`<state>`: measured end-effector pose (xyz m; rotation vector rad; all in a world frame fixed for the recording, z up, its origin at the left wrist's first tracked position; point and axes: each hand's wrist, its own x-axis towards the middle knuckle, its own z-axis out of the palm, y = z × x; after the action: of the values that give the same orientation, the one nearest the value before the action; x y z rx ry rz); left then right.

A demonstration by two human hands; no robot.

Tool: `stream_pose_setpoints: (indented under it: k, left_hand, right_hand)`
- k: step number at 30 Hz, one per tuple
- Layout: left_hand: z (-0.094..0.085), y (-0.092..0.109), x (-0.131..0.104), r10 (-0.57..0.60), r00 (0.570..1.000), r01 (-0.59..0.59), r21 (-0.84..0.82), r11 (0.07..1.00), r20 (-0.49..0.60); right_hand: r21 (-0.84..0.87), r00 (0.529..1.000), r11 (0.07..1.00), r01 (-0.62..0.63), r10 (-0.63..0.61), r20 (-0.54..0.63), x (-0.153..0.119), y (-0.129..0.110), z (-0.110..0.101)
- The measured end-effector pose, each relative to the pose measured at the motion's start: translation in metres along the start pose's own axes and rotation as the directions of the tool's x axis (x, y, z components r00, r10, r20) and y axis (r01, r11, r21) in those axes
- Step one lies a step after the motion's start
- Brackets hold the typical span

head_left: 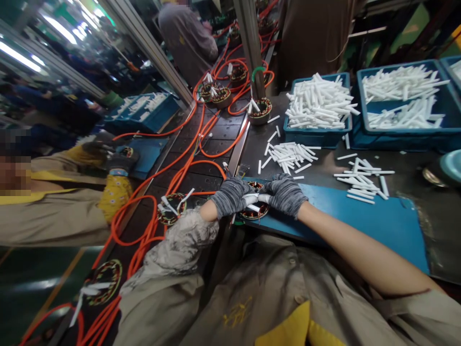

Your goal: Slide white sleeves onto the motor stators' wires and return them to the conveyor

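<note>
Both my hands wear grey striped gloves and meet over a round wound coil ring [255,211] near the blue mat's left end. My left hand [232,194] is at the ring's left side, its fingers closed on a white sleeve [249,198]. From the right, my right hand [285,194] reaches in with fingertips pressed together at the sleeve's other end; whitish fingertips and sleeve are hard to tell apart there. Another white sleeve [254,208] lies across the ring just below. Loose white sleeves [291,154] are piled beyond my hands.
Blue bins [317,132] of white sleeves stand at the back right. More sleeves [360,180] lie on the blue mat [389,226]. Orange cables [180,175] and coil rings [172,209] cover the line at left. A co-worker's gloved hands [124,161] are beyond it.
</note>
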<state>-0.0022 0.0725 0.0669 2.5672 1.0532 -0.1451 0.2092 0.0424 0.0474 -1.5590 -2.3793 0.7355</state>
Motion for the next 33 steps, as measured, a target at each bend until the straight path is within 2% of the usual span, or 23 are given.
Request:
stream_pose_setpoints:
  k: [4, 9, 12, 15, 18, 20, 23, 24, 26, 27, 28, 29, 31, 33]
  left_hand:
    - [-0.01, -0.003, 0.0, 0.016, 0.993, -0.003, -0.104, 0.995, 0.119]
    - [-0.014, 0.003, 0.004, -0.079, 0.989, 0.091, -0.098, 0.991, 0.122]
    - [-0.015, 0.018, 0.015, -0.149, 0.967, 0.149, 0.016, 0.989, 0.208]
    - [-0.013, 0.04, 0.03, -0.21, 0.944, 0.178, 0.144, 0.973, 0.255]
    - [-0.01, 0.055, 0.039, -0.228, 0.964, 0.193, 0.234, 0.953, 0.134]
    - [-0.009, 0.053, 0.037, -0.21, 0.975, 0.191, 0.199, 0.961, 0.075]
    - [-0.008, 0.035, 0.03, -0.208, 0.978, 0.208, -0.048, 0.977, 0.015]
    - [-0.008, 0.028, 0.029, -0.245, 0.968, 0.239, -0.105, 0.965, -0.054]
    - [-0.005, 0.017, 0.028, -0.314, 0.911, 0.291, -0.124, 0.949, -0.266]
    - [-0.004, 0.013, 0.027, -0.298, 0.882, 0.28, -0.103, 0.954, -0.366]
    - [-0.002, 0.01, 0.026, -0.235, 0.87, 0.222, -0.082, 0.972, -0.433]
    - [-0.001, 0.007, 0.024, -0.129, 0.88, 0.113, -0.063, 0.992, -0.457]
    - [0.001, 0.002, 0.016, 0.137, 0.899, -0.167, -0.035, 0.985, -0.416]
    - [0.004, -0.003, 0.006, 0.326, 0.893, -0.337, 0.019, 0.941, -0.312]
  right_hand:
    - [0.0, 0.999, 1.0, 0.006, -0.006, 0.053, -0.001, 0.001, -0.008]
    - [0.007, 0.999, 1.0, -0.006, 0.005, 0.036, -0.001, -0.003, -0.003]
    - [0.138, 1.0, 0.99, 0.017, -0.018, 0.003, -0.005, 0.004, 0.007]
    - [0.425, 0.996, 0.904, 0.035, 0.004, -0.091, -0.012, 0.022, 0.016]
    - [0.624, 0.96, 0.781, 0.031, 0.152, -0.237, -0.022, 0.04, 0.022]
    - [0.619, 0.945, 0.785, 0.019, 0.188, -0.268, -0.033, 0.049, 0.024]
    - [0.597, 0.945, 0.801, 0.025, 0.175, -0.275, -0.052, 0.052, 0.028]
    - [0.585, 0.943, 0.809, 0.055, 0.15, -0.296, -0.057, 0.051, 0.03]
    - [0.552, 0.939, 0.815, 0.179, 0.026, -0.343, -0.063, 0.045, 0.034]
    - [0.537, 0.932, 0.804, 0.256, -0.058, -0.357, -0.064, 0.041, 0.036]
    - [0.529, 0.922, 0.783, 0.326, -0.138, -0.363, -0.063, 0.037, 0.038]
    - [0.528, 0.91, 0.762, 0.376, -0.197, -0.364, -0.061, 0.033, 0.041]
    - [0.536, 0.899, 0.736, 0.412, -0.233, -0.371, -0.055, 0.026, 0.046]
    - [0.541, 0.898, 0.737, 0.406, -0.213, -0.384, -0.049, 0.021, 0.049]
